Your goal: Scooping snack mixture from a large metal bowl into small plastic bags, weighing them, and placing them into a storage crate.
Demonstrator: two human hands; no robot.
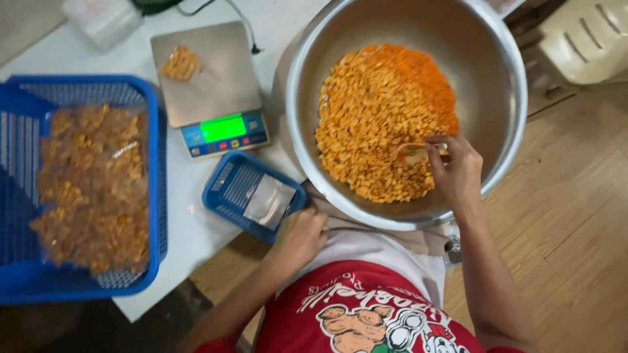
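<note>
Filling most of the upper right, a wide metal bowl (pixel 405 111) holds a heap of orange-yellow snack pieces (pixel 379 124), redder with seasoning toward the far side. At the left edge of the white table (pixel 196 229), a large blue mesh basket (pixel 85 189) carries many clear packets of the same snack (pixel 91 183). Between basket and bowl stands a digital scale (pixel 209 88) with a steel plate, a lit green display and a small pile of snack (pixel 182 63) on it. Nearer the body, a small blue tray (pixel 252 194) contains flat, clear empty bags (pixel 268 201). The right hand (pixel 458 171) is closed around a small scoop (pixel 413 153) dipped into the snack heap. The left hand (pixel 299 238) rests curled at the bowl's near rim, just beside the small tray; whether it grips anything cannot be told.
</note>
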